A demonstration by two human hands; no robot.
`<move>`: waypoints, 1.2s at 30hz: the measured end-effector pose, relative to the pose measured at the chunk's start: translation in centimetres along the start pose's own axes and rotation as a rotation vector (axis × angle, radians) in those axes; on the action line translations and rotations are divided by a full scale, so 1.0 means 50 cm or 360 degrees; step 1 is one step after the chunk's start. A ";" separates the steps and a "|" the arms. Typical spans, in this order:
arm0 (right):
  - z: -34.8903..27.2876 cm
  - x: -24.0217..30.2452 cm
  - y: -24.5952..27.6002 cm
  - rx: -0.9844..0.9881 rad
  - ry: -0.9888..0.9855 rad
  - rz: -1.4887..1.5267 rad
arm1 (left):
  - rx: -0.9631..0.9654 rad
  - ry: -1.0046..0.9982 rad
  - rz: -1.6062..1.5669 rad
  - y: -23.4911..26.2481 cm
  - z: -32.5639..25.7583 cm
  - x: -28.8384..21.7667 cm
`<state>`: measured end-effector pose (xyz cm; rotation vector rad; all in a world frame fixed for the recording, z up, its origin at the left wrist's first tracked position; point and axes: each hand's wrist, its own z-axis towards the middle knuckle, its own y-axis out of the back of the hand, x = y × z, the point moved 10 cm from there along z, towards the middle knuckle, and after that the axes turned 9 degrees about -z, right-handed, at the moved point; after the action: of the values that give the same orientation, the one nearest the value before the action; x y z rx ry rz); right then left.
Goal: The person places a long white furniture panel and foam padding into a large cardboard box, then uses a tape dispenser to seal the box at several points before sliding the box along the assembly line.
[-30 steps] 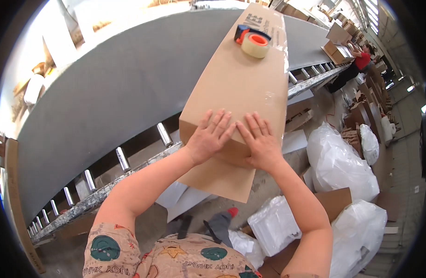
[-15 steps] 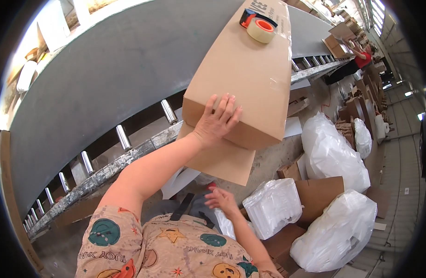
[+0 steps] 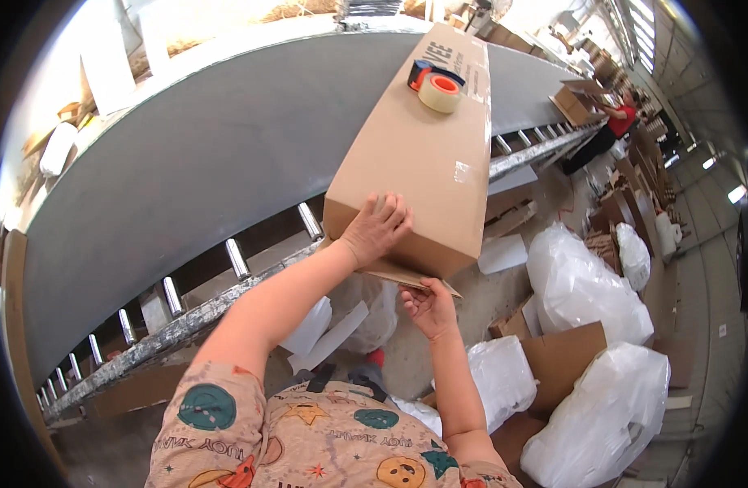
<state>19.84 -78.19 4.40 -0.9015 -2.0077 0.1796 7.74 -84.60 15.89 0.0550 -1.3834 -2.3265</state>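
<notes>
A long brown cardboard box [image 3: 419, 154] lies across the conveyor, its near end jutting over the edge toward me. My left hand [image 3: 378, 230] rests on the box's near left edge, fingers apart over the cardboard; its thumb is hidden. Below that end, my right hand [image 3: 429, 307] pinches the edge of the cardboard flap [image 3: 398, 275], which is seen almost edge-on. On top of the box, toward its far end, sits a tape dispenser [image 3: 423, 75], dark blue and red, with a roll of clear tape [image 3: 440, 95] on an orange core.
The grey conveyor belt [image 3: 187, 138] runs left to right, with metal rollers [image 3: 237, 259] along its near side. White plastic-wrapped bundles [image 3: 585, 281] and an opened carton [image 3: 563, 358] stand at right. Farther off, a person in red [image 3: 622, 120] handles another box.
My right hand has risen from near my waist to the flap. The flap, hanging down before, is now lifted toward the box end. My left hand stays on the box's near end.
</notes>
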 end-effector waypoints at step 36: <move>0.484 0.786 -0.425 -0.0475 0.1139 -0.3479 | 0.0516 -0.0433 -0.0651 0.081 -0.034 0.073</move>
<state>-23.25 -62.61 26.37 1.2032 -1.2996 -1.3946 6.25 -89.05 19.12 0.1338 -2.0427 -2.4697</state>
